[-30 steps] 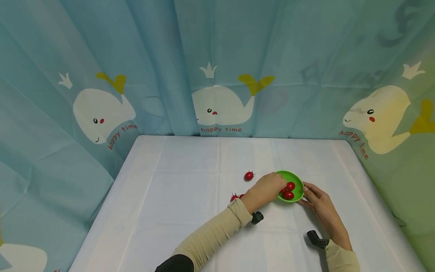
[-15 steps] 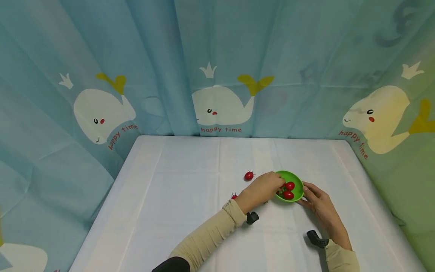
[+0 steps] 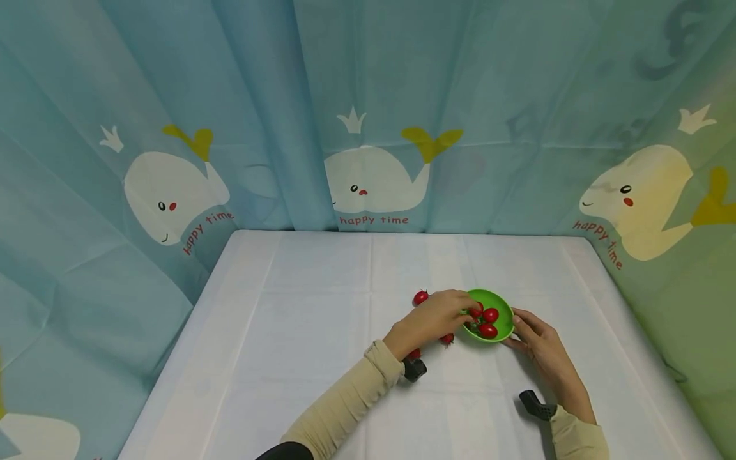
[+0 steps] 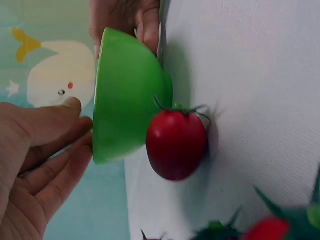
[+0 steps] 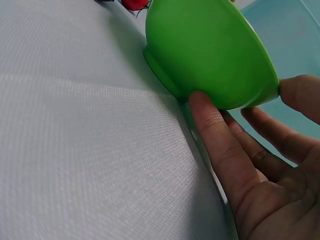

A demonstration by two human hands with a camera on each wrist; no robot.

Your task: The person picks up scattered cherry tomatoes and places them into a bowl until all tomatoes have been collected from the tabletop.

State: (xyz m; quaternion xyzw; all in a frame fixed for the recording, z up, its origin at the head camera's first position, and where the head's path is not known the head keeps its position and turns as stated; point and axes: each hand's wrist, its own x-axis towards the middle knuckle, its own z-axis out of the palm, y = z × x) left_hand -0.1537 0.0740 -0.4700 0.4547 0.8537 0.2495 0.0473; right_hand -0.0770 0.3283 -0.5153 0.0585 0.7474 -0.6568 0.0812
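Note:
A green bowl (image 3: 504,321) stands on the white table with several small red tomatoes (image 3: 487,330) in it. At the bowl's left rim is my left hand (image 3: 432,321), its thumb and fingers parted above a tomato (image 3: 476,310) inside. The left wrist view shows no object between the fingers of that hand (image 4: 40,160). My right hand (image 3: 543,348) holds the bowl from the right. In the right wrist view its thumb lies at the rim and its fingers (image 5: 220,137) support the underside. A stemmed tomato (image 4: 176,145) lies close beside the bowl.
More tomatoes lie on the table left of the bowl: one further back (image 3: 420,298), one near the bowl (image 3: 447,338) and one partly behind the left wrist (image 3: 414,353). A whale-print curtain (image 3: 259,128) hangs around the table (image 3: 305,306).
My left hand has drawn back to the left and its fingers have parted, leaving a tomato in the bowl. The right hand and the bowl have stayed nearly still.

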